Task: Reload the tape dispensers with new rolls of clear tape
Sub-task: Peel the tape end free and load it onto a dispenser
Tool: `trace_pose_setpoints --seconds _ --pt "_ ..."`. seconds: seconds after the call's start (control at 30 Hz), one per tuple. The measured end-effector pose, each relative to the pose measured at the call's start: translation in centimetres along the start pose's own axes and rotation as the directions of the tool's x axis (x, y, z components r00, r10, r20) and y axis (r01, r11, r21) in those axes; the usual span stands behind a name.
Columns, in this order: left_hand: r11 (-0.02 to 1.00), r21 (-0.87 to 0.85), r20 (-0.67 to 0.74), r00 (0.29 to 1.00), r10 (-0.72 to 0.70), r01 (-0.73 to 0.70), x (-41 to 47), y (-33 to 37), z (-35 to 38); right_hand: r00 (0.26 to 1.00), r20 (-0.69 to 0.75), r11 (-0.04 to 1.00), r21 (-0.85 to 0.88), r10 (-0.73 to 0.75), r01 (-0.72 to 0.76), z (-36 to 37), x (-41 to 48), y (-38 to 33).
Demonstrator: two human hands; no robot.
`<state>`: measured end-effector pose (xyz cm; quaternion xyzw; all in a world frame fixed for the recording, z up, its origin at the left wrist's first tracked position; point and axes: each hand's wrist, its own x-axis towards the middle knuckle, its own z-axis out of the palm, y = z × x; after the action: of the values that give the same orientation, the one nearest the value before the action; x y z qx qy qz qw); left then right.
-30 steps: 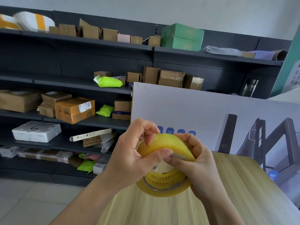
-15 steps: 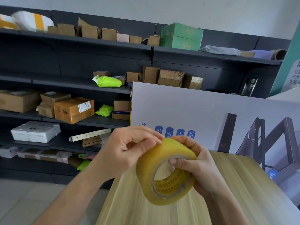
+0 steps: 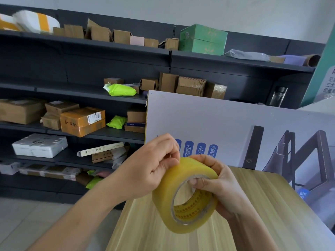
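Note:
A wide roll of yellowish clear tape (image 3: 164, 200) with a printed cardboard core is held up above the wooden table (image 3: 262, 223). My right hand (image 3: 223, 189) grips it, thumb hooked inside the core and fingers wrapped over the outer band. My left hand (image 3: 150, 171) has its fingers curled, with the fingertips pinching at the top edge of the roll's outer surface. No tape dispenser is in view.
A large printed white board (image 3: 226, 127) leans upright behind the table. Dark metal shelving (image 3: 81, 95) runs across the back and left, stacked with cardboard boxes, green bags and a foam box. Grey tiled floor lies at the lower left.
The roll has been turned so its open core faces me and has dropped slightly to the right. My left hand shifted from covering the front of the roll to picking at its top edge.

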<state>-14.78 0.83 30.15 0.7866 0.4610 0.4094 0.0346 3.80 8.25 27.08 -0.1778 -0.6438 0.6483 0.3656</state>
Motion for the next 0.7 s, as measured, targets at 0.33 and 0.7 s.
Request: trace_pose_setpoints --seconds 0.33,0.7 --pt "0.995 0.099 -0.267 0.962 0.059 -0.033 -0.6 -0.5 1.6 0.998 -0.054 0.994 0.109 0.038 -0.032 -0.2 0.3 0.6" --pt "0.984 -0.104 -0.333 0.928 -0.17 0.144 -0.2 -0.3 2.7 0.913 -0.404 0.993 -0.08 0.051 -0.091 1.5 0.2 2.5"
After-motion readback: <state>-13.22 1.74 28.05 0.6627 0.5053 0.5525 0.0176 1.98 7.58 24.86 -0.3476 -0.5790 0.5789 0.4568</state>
